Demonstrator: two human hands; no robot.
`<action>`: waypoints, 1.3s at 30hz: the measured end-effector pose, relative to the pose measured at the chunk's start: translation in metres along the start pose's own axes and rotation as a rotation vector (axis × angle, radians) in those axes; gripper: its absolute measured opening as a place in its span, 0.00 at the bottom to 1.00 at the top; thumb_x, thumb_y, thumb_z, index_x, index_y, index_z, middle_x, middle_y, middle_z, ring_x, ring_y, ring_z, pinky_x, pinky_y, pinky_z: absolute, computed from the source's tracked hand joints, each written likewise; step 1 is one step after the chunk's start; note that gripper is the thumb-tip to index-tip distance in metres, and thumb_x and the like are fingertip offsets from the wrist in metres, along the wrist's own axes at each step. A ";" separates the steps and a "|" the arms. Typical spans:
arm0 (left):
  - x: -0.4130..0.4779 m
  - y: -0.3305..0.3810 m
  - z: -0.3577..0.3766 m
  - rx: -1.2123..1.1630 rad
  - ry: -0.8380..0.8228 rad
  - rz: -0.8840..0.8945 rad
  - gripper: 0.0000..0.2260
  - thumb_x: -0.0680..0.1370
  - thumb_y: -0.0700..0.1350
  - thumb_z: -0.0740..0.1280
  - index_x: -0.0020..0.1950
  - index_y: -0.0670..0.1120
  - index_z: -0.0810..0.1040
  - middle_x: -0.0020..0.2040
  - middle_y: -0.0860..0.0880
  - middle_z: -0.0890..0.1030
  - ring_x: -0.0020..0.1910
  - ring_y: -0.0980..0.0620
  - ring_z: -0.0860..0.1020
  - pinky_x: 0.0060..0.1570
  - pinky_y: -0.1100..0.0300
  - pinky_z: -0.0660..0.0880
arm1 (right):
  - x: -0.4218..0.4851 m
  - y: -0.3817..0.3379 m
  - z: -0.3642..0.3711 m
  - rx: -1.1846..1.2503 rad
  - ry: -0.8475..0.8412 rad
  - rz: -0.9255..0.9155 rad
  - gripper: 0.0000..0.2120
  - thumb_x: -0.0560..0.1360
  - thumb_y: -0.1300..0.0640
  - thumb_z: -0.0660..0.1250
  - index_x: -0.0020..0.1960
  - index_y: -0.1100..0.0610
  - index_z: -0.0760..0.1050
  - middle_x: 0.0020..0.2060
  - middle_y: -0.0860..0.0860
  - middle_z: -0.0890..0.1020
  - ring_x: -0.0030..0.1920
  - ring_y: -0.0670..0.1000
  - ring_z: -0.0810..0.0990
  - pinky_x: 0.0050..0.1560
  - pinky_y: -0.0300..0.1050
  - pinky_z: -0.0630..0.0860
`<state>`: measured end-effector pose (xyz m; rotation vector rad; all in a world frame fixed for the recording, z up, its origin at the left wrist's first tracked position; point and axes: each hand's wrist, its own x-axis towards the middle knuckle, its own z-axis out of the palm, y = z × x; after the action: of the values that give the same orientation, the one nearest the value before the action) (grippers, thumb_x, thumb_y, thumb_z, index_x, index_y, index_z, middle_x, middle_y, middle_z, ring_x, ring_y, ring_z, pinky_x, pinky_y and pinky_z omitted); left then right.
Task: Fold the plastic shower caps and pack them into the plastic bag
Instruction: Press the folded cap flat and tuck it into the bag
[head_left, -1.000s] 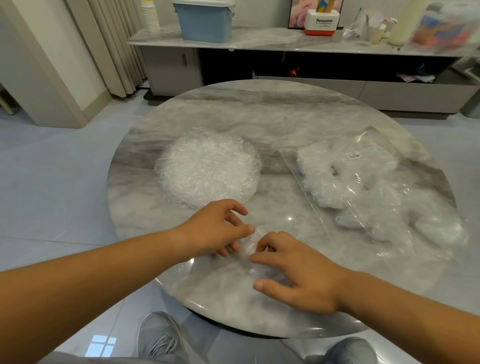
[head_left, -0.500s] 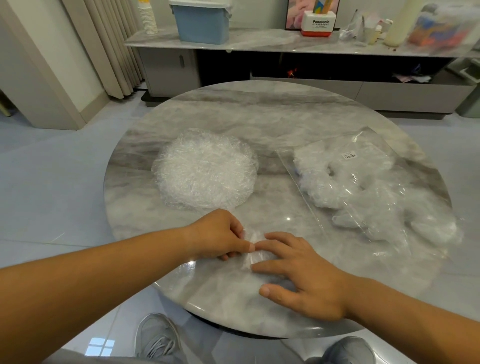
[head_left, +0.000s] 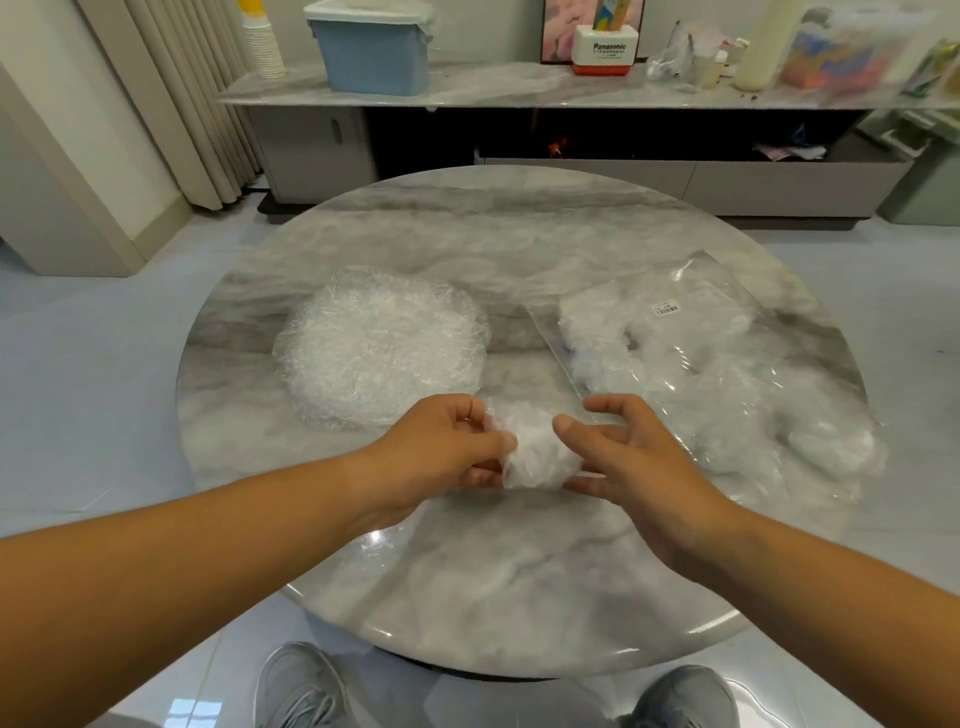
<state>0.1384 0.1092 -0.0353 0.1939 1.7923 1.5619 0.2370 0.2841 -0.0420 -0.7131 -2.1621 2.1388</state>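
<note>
Scrunched shower cap (head_left: 537, 457), white and crinkly, sits betw. both hands just over the near-centre of the table (head_left: 493, 582). Left hand (head_left: 441, 447) pinches its left end w/ thumb and curled fingers. Right hand (head_left: 639, 457) has thumb and lower fingers against the right end, upper fingers lifted and spread.

Behind left hand: flat round pile of unfolded caps (head_left: 384, 343). To the right, near right hand: clear plastic bag (head_left: 717, 374) lying flat, white caps already inside, small label (head_left: 666, 308) on top.

Table is round, glossy grey-white marble. Floor (head_left: 78, 364) pale shiny tile; grey shoes (head_left: 301, 686) under near edge. Far side: low marble-top cabinet (head_left: 519, 93) w/ blue bin (head_left: 371, 47), paper cup stack (head_left: 262, 47), Panasonic box (head_left: 608, 52). Beige curtain (head_left: 192, 93) at left.
</note>
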 end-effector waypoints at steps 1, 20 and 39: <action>0.000 0.002 0.004 -0.009 -0.013 0.009 0.07 0.77 0.35 0.71 0.52 0.34 0.77 0.39 0.40 0.83 0.38 0.50 0.83 0.40 0.61 0.81 | -0.001 -0.003 -0.004 0.015 -0.031 0.004 0.19 0.74 0.48 0.75 0.62 0.46 0.73 0.54 0.55 0.83 0.53 0.54 0.85 0.61 0.57 0.80; 0.019 0.017 0.121 1.064 -0.247 0.623 0.17 0.83 0.57 0.62 0.69 0.56 0.77 0.81 0.54 0.57 0.79 0.59 0.53 0.75 0.61 0.57 | -0.015 -0.033 -0.181 -0.064 0.405 -0.110 0.36 0.84 0.38 0.51 0.35 0.58 0.86 0.39 0.56 0.87 0.40 0.57 0.83 0.51 0.56 0.79; 0.041 0.007 0.161 1.643 -0.265 0.780 0.37 0.82 0.67 0.45 0.83 0.45 0.41 0.83 0.47 0.38 0.81 0.51 0.36 0.79 0.47 0.40 | -0.018 0.025 -0.190 0.170 0.224 0.131 0.39 0.75 0.29 0.53 0.58 0.62 0.83 0.58 0.58 0.84 0.60 0.57 0.83 0.57 0.55 0.81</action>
<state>0.2046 0.2619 -0.0445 1.8741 2.4081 -0.0345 0.3227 0.4568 -0.0481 -1.0475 -1.8455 2.1487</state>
